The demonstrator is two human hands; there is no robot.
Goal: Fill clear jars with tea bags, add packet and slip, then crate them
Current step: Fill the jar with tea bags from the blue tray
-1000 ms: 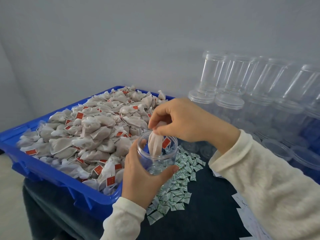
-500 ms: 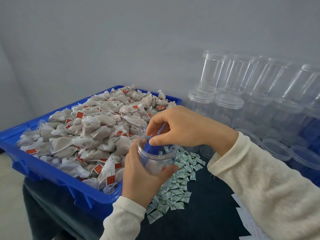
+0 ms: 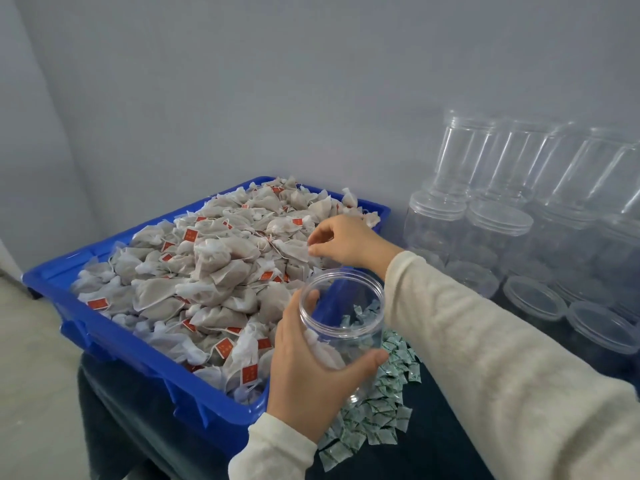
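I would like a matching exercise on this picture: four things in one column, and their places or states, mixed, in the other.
Things:
1. left hand
2. right hand
3. blue tray
4. green-printed packets

States:
a. heaped with tea bags
b. lie on the dark table
c. grips the open jar
d. reaches into the tea bags

Pairs: 1-c, 2-d, 3-a, 4-b

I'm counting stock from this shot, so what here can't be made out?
- Jar contents, head view: the left hand covers its lower part.
- Tea bag grip: the right hand hides its own fingers' tips.
- Packets: print too small.
- Empty jars: cut off at the right edge.
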